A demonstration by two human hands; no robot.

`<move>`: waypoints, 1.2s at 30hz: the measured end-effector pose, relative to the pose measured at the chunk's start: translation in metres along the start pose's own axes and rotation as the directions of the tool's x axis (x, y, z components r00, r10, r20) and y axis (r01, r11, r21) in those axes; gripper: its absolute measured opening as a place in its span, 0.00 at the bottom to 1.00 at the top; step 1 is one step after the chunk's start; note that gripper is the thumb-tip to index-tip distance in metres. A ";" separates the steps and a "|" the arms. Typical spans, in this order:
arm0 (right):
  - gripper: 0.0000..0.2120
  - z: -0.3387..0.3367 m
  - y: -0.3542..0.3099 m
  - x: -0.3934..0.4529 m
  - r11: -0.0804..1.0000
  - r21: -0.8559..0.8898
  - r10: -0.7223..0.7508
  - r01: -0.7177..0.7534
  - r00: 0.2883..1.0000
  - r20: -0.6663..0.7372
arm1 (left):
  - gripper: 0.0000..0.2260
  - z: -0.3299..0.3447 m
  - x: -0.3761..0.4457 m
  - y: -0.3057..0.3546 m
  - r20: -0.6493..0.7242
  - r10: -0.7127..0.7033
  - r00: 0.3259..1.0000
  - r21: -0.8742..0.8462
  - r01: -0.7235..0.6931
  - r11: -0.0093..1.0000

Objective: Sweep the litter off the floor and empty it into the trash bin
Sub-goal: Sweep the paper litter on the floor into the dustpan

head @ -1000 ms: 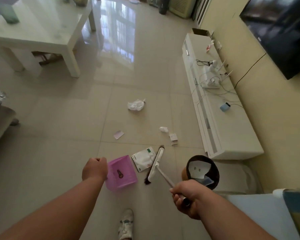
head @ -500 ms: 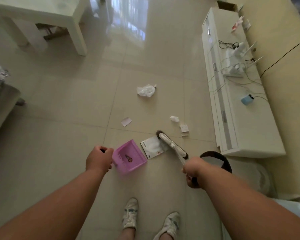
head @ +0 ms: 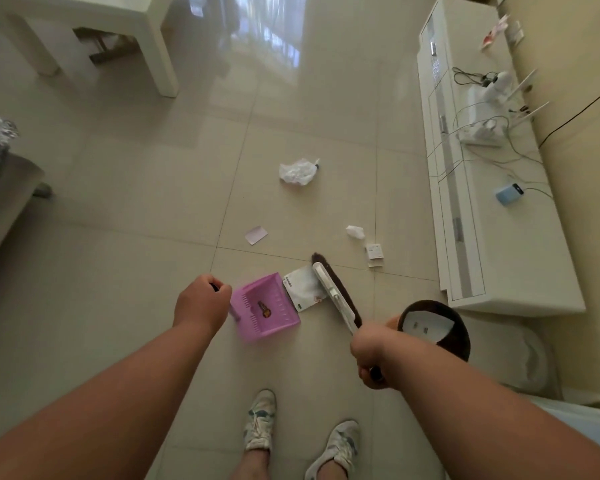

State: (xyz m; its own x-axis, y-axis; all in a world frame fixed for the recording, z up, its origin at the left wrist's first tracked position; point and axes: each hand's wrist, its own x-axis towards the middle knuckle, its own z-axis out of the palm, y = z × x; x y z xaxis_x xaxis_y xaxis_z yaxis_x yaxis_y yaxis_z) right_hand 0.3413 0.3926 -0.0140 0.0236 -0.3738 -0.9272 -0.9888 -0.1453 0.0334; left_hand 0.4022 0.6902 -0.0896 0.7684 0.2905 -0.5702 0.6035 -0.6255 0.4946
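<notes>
My left hand (head: 201,303) grips the handle of a pink dustpan (head: 265,311) resting on the floor, with a small brown scrap inside it. My right hand (head: 373,355) holds the handle of a white broom (head: 335,291) with dark bristles. The broom head lies against a flat white packet (head: 303,287) right at the dustpan's mouth. A crumpled white bag (head: 298,171), a paper slip (head: 256,234), a small tissue wad (head: 355,231) and a small card (head: 373,251) lie farther out on the tiles. The dark round trash bin (head: 456,336) stands just right of my right hand.
A long white TV cabinet (head: 492,237) with cables, a router and a blue device runs along the right wall. A white coffee table (head: 153,39) stands at the far left. A sofa edge (head: 0,202) shows at left. My two shoes (head: 260,424) are below.
The broom head has swung from upright beside the packet to a slant behind it, pushing the packet toward the dustpan. The view has tilted down, so both shoes show.
</notes>
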 end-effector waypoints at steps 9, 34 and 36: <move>0.13 0.016 0.006 -0.016 0.963 -0.234 -0.101 0.137 0.982 0.158 | 0.05 0.004 -0.007 0.019 0.015 -0.002 1.000 -0.072 0.003 0.997; 0.09 0.003 -0.063 -0.084 0.956 -0.091 -0.270 0.279 0.958 0.098 | 0.07 -0.054 0.023 0.015 -0.157 -0.139 0.978 -0.360 0.074 0.930; 0.08 -0.002 -0.075 -0.081 0.952 -0.094 -0.283 0.292 0.954 0.099 | 0.08 -0.059 0.032 0.021 -0.181 -0.144 0.973 -0.385 0.065 0.921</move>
State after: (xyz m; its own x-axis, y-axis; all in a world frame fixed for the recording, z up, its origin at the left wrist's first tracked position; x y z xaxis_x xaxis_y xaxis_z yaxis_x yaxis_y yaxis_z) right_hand 0.4135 0.4320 0.0591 0.2877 -0.2250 -0.9309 -0.9204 -0.3337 -0.2037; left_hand 0.4519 0.7293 -0.0589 0.6991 0.5037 -0.5075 0.6875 -0.2785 0.6706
